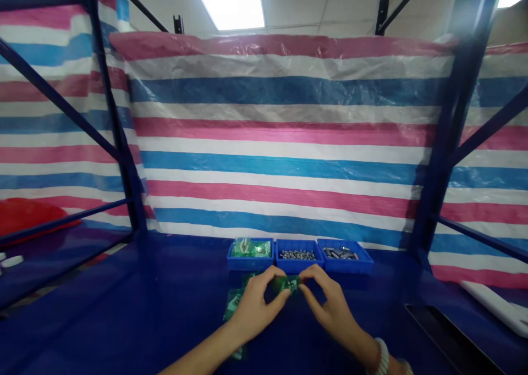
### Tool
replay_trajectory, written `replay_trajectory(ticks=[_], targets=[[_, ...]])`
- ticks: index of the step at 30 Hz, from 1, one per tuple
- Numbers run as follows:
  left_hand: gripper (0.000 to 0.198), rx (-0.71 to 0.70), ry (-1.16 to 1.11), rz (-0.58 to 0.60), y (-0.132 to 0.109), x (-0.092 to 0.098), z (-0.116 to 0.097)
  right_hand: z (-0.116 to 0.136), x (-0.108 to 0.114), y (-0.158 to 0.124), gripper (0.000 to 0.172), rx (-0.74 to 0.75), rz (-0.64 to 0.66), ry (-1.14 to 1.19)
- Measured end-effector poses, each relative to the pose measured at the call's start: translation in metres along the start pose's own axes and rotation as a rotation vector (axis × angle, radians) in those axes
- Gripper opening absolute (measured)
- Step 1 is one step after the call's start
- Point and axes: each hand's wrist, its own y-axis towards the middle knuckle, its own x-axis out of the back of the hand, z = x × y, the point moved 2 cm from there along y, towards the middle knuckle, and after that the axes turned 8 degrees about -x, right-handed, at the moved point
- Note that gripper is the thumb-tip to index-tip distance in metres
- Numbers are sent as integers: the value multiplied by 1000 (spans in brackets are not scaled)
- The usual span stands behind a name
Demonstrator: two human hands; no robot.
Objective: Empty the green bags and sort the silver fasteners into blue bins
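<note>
Between my two hands is a small green plastic bag (pixel 292 283) with little pale pieces inside it. My left hand (pixel 259 298) pinches the bag's left side between thumb and fingers. On the other side, my right hand (pixel 328 298) grips its right edge the same way. Other green bags (pixel 233 302) lie on the blue table, partly hidden under my left hand and forearm. Just beyond my hands stand three blue bins in a row: the left bin (pixel 249 263) holds green bags, the middle bin (pixel 299 265) small metal parts, the right bin (pixel 348 265) flat metallic pieces.
A dark flat device (pixel 451 336) and a white object (pixel 497 306) lie at the right on the blue table (pixel 173 309). Blue metal posts (pixel 443 144) rise on both sides. A striped plastic sheet (pixel 280 160) hangs behind the bins. Something red (pixel 31 215) is at far left.
</note>
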Motion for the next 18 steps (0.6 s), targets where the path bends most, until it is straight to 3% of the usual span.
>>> replay_trajectory(ticks=[4, 7, 11, 14, 18], targets=[[12, 24, 114, -26, 24, 22, 19, -13, -3, 0, 17, -115, -45, 19], [17, 67, 210, -100, 58, 47, 49, -19, -4, 0, 17, -138, -71, 9], [10, 104, 314, -107, 98, 71, 91, -19, -4, 1, 16, -105, -53, -9], [10, 108, 348, -57, 107, 75, 108, -18, -3, 2, 15, -87, -60, -15], [18, 115, 402, 108, 100, 60, 117, -16, -4, 2, 16, -77, -54, -18]])
